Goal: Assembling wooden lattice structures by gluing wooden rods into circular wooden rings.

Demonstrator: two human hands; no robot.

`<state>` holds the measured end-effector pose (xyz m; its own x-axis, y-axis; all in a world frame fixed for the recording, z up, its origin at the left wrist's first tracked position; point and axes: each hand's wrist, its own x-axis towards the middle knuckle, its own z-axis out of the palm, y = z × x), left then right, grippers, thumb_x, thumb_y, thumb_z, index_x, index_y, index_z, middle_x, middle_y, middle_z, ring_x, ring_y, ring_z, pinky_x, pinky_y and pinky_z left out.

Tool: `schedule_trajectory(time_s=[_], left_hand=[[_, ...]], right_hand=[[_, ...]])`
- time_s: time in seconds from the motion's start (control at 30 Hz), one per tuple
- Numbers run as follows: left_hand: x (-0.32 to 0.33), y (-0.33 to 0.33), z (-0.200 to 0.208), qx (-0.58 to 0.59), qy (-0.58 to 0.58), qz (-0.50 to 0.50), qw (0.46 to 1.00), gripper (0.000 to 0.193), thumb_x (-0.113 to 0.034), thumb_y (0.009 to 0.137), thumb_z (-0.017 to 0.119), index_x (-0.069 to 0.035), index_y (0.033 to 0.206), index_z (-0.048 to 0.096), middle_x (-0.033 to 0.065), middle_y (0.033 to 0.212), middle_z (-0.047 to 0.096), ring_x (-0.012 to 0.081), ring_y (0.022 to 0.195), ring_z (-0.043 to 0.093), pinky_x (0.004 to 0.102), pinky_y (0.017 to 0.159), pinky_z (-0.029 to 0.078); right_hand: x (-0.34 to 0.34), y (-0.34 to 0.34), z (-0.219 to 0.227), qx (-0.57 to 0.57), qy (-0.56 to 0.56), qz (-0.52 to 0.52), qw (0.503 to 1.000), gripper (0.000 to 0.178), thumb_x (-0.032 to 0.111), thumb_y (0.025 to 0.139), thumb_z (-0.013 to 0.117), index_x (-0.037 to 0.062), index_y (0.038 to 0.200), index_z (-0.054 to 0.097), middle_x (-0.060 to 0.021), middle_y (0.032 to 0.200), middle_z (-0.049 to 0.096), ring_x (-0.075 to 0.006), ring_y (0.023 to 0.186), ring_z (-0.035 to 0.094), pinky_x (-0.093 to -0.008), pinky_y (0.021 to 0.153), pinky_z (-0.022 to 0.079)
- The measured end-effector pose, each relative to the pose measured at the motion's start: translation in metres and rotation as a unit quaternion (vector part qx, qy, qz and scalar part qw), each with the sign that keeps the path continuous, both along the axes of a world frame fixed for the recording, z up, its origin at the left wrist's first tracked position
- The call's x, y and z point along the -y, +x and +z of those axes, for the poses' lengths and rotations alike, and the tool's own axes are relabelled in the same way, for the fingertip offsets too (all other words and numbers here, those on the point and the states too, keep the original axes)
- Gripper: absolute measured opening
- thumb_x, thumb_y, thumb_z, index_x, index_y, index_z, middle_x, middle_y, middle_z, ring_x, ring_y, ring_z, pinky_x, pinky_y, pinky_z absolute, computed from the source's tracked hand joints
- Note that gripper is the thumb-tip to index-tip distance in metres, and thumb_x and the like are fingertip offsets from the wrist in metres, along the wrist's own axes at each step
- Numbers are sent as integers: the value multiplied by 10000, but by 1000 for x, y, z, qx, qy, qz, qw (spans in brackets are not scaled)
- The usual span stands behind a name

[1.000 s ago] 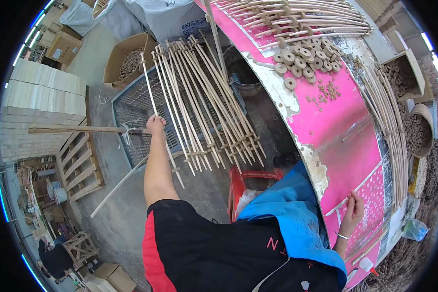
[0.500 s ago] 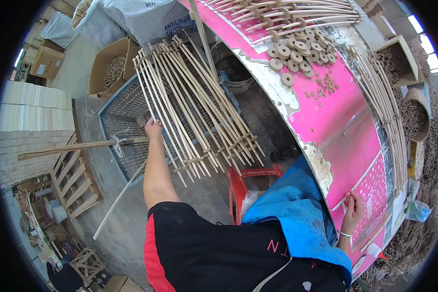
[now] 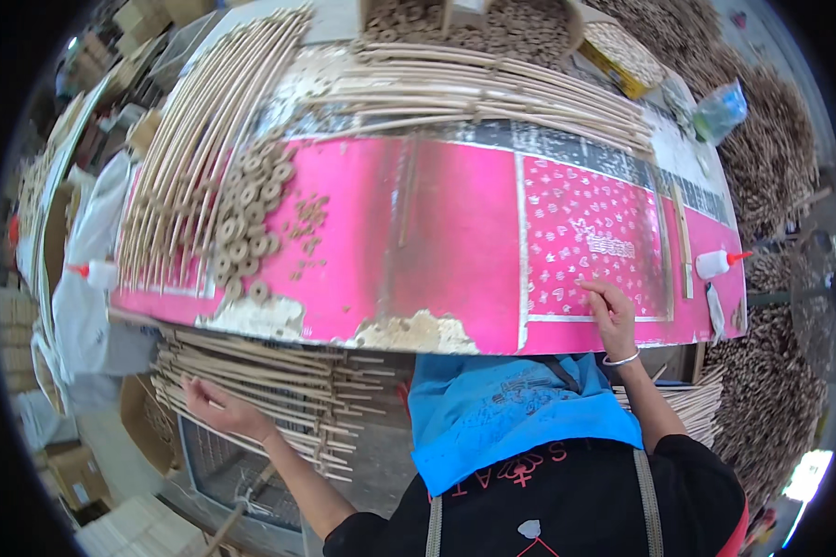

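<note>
Wooden rods (image 3: 283, 376): lay at lower left of the frame, beneath a loosely open, seemingly empty left hand (image 3: 225, 410), with any hold by the right hand (image 3: 613, 318), right of centre, impossible to tell, and probably called for gentle, one-by-one handling.

The sticks (image 3: 215, 130) at upper left are matt bare wood, as are the ring-shaped discs (image 3: 231, 252) beside them. The pink tabletop (image 3: 469, 223) looks smooth and faintly glossy, its front edge rough and flaking. The blue apron (image 3: 520, 418), lower centre, seems coated cloth; the squeeze bottle (image 3: 712, 265), right, smooth plastic.
</note>
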<state>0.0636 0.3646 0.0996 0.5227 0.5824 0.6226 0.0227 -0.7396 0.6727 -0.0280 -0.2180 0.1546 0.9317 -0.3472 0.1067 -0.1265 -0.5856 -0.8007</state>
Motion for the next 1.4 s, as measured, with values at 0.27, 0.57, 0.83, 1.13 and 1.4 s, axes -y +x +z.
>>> schedule_trajectory(time_s=[0.27,0.57,0.83,1.13,1.4], left_hand=[[363,202,69,-95,223,-573,783,790,-108,826,790,-116,1550,471,144,1506,536,356,1388,506,499,1164,396],[514,342,40,-281,480,-519,649,854,-14,771,679,-142,1574,418,172,1292,599,392,1200,599,491,1041,481],[504,342,45,-163,469,-594,633,673,70,724,675,-110,1364,565,190,1115,633,439,1023,622,527,855,523],[459,228,117,-333,331,-668,577,643,74,788,613,-12,1422,548,173,992,648,316,887,664,437,765,530],[452,109,88,-451,245,-718,470,542,78,758,661,-15,1284,569,118,947,558,236,821,582,374,746,493]], right_hand=[[34,-22,-19,23,17,-59,998,173,38,972,639,26,1088,767,-90,873,720,-182,747,680,-305,675,516],[41,-23,-15,36,43,-22,998,178,68,931,696,48,1096,761,-110,802,649,-276,734,644,-385,645,505],[43,-25,-29,61,43,-2,997,195,94,943,707,73,1131,752,-86,852,665,-239,753,657,-359,645,521],[44,-21,-32,156,139,-58,976,168,173,1002,630,78,1098,730,-79,1003,711,-283,934,691,-413,814,549],[67,-53,-29,186,32,-202,961,174,147,963,678,71,1116,715,-84,988,642,-283,924,645,-409,775,531]])
